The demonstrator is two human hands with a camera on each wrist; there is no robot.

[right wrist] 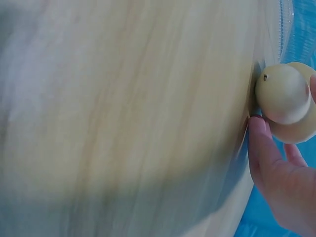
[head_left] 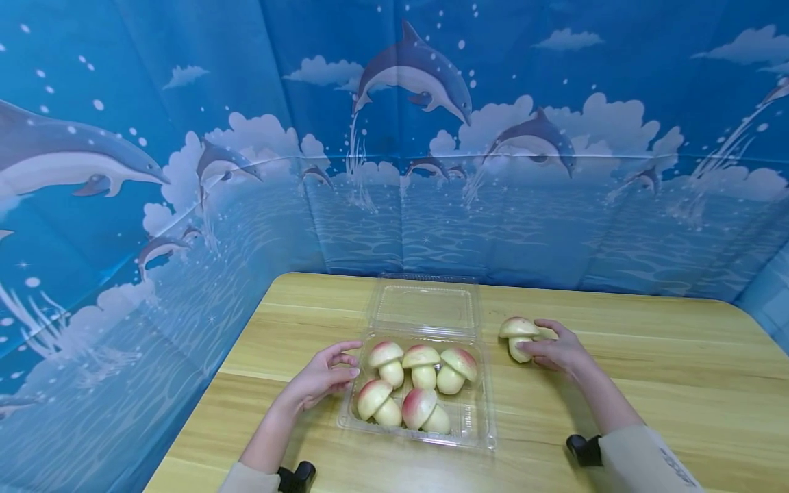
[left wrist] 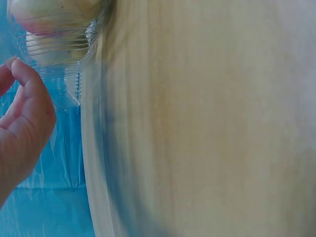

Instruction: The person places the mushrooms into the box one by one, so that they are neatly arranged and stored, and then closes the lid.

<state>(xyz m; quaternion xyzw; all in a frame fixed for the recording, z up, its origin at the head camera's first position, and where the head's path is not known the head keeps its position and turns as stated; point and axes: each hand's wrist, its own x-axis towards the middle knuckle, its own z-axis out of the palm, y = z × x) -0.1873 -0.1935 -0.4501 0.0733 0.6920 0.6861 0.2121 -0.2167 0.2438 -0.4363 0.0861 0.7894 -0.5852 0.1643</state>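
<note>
My right hand (head_left: 556, 349) holds a cream mushroom (head_left: 518, 329) with a pink-tinged cap, thumb on one side and fingers on the other, to the right of a clear plastic clamshell box (head_left: 471, 418). The base of that mushroom's stem (right wrist: 282, 94) faces the camera in the right wrist view. Several similar mushrooms (head_left: 422, 365) lie in the box, three in the back row and two in front. Beside the box's left wall is my left hand (head_left: 322, 375), its fingers loosely bent and holding nothing. Whether its fingertips touch the wall, I cannot tell.
The box's clear lid (head_left: 425, 308) lies folded back toward the far edge of the wooden table (head_left: 647, 356). A blue curtain (head_left: 493, 226) printed with dolphins hangs behind the table and along its left side. Black wrist devices (head_left: 584, 450) sit at both cuffs.
</note>
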